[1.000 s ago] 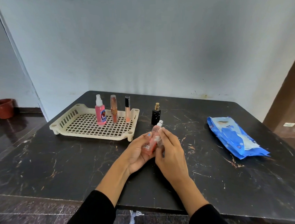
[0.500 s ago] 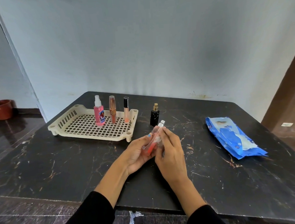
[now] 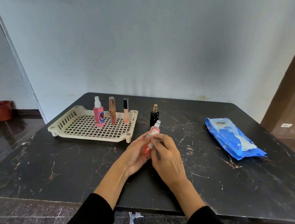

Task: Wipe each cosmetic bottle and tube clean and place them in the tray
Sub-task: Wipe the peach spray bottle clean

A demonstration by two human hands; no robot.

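My left hand (image 3: 136,154) grips a small pink spray bottle (image 3: 154,131) with a white nozzle, tilted up and to the right above the black table. My right hand (image 3: 167,155) is curled against the bottle's side, pressing a white wipe (image 3: 150,146) to it. The cream slotted tray (image 3: 86,129) at the left holds a pink spray bottle (image 3: 99,114), a brown tube (image 3: 112,110) and a peach gloss tube (image 3: 126,111), all upright. A black perfume bottle (image 3: 154,115) with a gold cap stands on the table just right of the tray.
A blue pack of wet wipes (image 3: 229,138) lies on the right part of the black marble table (image 3: 44,167). A terracotta pot (image 3: 1,110) sits on the floor at far left. The wall runs behind the table.
The pink bottle has turned a little in my left hand and my right hand has slid down its side with the wipe. The tray items and black bottle have not moved.
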